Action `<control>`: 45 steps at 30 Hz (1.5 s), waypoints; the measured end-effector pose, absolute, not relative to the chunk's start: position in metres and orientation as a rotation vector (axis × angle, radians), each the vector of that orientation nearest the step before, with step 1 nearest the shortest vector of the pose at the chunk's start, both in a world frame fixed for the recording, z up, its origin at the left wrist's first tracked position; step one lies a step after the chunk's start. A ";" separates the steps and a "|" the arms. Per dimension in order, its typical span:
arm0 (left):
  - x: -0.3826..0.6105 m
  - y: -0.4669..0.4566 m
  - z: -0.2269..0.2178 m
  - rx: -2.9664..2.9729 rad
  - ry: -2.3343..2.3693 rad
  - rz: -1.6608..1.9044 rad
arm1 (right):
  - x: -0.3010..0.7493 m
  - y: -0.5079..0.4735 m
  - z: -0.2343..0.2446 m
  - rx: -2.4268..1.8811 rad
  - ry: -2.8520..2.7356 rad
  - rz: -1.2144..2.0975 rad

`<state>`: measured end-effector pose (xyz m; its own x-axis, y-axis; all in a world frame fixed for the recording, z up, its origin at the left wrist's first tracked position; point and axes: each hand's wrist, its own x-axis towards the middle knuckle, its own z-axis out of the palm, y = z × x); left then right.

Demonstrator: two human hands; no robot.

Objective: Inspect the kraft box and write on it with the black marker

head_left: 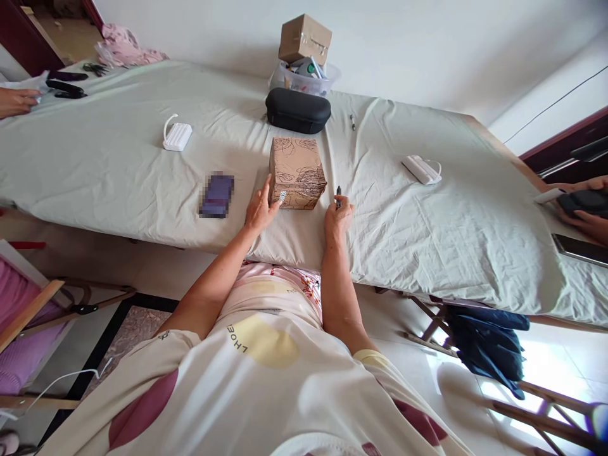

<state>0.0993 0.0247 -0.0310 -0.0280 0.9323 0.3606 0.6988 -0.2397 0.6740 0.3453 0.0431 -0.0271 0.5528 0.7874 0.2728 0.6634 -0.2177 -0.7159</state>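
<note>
A cardboard box (297,164) with dark looping scribbles over its top and front lies on the cloth before me. My left hand (259,210) holds its near left corner, index finger along the side and thumb at the front, by a small white label (282,196). To the right of the box, my right hand (339,215) is closed around a black marker (339,191), whose dark end points up and away from me. That hand is apart from the box.
Behind the box are a black case (298,111), a clear plastic tub (332,77) and another carton (304,39). A blurred phone (216,196), white devices (178,136) (422,170) and a small pen (353,122) lie around. Other people's hands (16,101) (586,202) are at both sides.
</note>
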 end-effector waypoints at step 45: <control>0.104 0.069 -0.046 1.967 1.274 1.416 | 0.297 0.019 -0.032 -1.131 -1.583 0.103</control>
